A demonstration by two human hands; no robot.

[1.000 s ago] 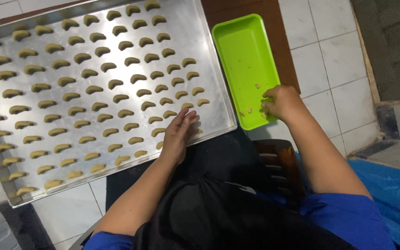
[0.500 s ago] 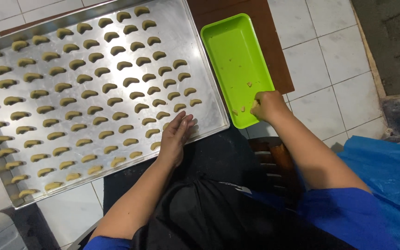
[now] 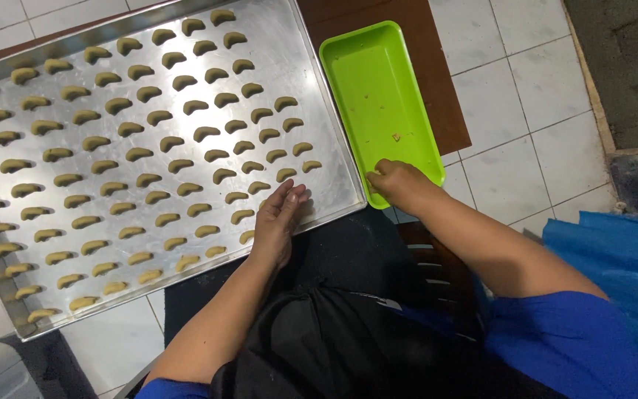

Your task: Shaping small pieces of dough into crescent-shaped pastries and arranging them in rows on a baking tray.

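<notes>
Left hand [image 3: 278, 222] lies flat, fingers together and extended, on the near edge of the metal baking tray [image 3: 326, 148], grip open and holding nothing, just beside the nearest crescent cookies [image 3: 245, 216]. Right hand [image 3: 396, 183] sits at the near end of the green plastic tray [image 3: 378, 81], just right of the baking tray, fingers curled on its rim; can't tell if that grip pinches anything. Both trays sit on a brown board [image 3: 422, 44] over the white tiled floor [image 3: 526, 96].
</notes>
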